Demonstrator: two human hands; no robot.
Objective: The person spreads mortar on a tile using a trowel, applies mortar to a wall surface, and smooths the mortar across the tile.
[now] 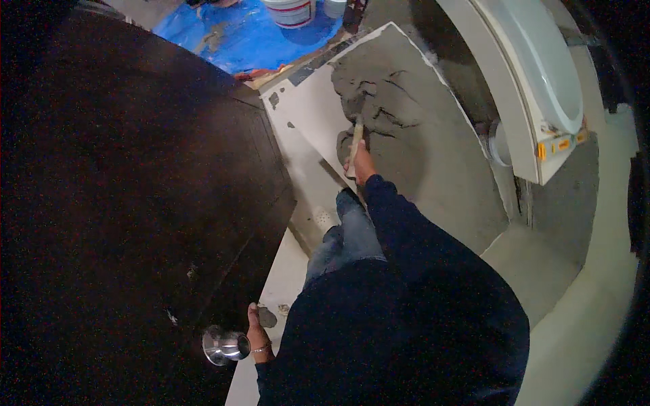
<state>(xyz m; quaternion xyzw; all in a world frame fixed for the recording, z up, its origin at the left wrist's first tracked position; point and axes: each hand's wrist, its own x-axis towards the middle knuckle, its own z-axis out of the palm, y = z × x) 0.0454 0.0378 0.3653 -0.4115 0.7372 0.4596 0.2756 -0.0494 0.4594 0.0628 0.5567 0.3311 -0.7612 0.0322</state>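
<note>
My right hand (362, 164) is closed round the pale handle of a trowel (358, 128). Its far end meets the wet grey mortar (399, 125), so the blade cannot be made out. The mortar lies ridged and lumpy near the tool and smoother to the right. Down at the lower left, my left hand (258, 333) has its thumb raised beside a grey lump (267, 317); the other fingers are hidden. Right next to that wrist is a shiny, round, knob-like metal piece (227, 346) against the dark panel.
A large dark panel (149, 169) fills the left. Behind the mortar lies blue sheeting (237, 34) with a white bucket (290, 12) on it. To the right stands a pale curved fixture (535, 68) with an orange level-like strip (556, 146). A white board edge (298, 125) borders the mortar.
</note>
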